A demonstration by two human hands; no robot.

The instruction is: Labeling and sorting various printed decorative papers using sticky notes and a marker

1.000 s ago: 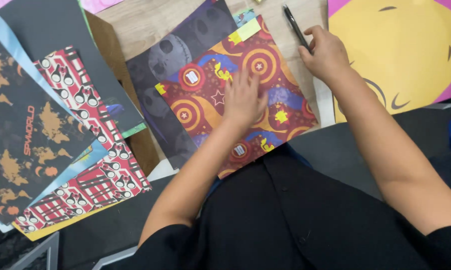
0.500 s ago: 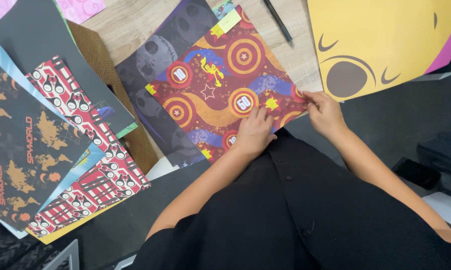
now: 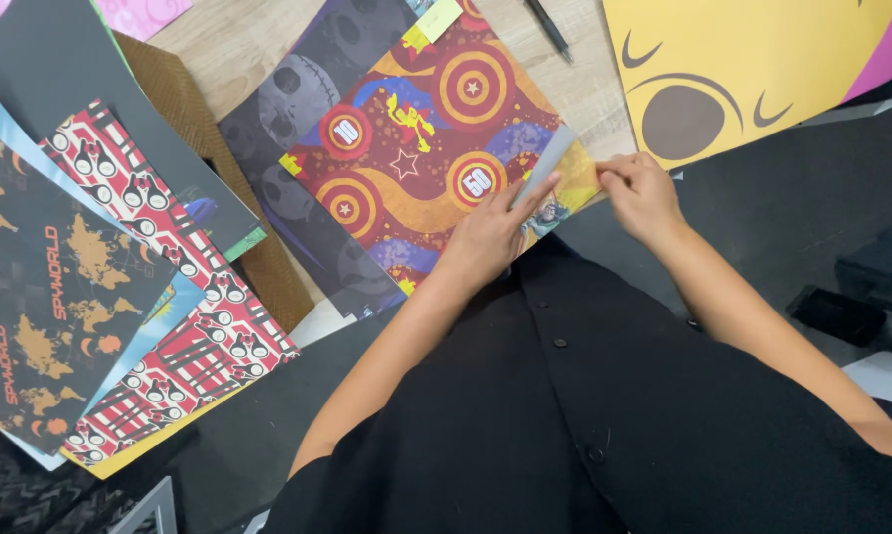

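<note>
A square sheet of patterned paper (image 3: 436, 138), dark red with round targets, stars and orange waves, lies on the wooden table in front of me. My left hand (image 3: 493, 229) presses flat on its near right part, fingers spread. My right hand (image 3: 642, 193) pinches the sheet's right corner, which is lifted and folded over so its grey back shows (image 3: 550, 168).
Under the red sheet lies a dark sheet with skull faces (image 3: 298, 99). Several more patterned sheets (image 3: 120, 257) fan out at the left. A big yellow sheet with a brown oval (image 3: 743, 69) sits at the top right, a black pen (image 3: 548, 28) beside it.
My right hand left the pen at the top and came down to the sheet's right corner, then lifted and folded it. My left hand slid toward the near right edge.
</note>
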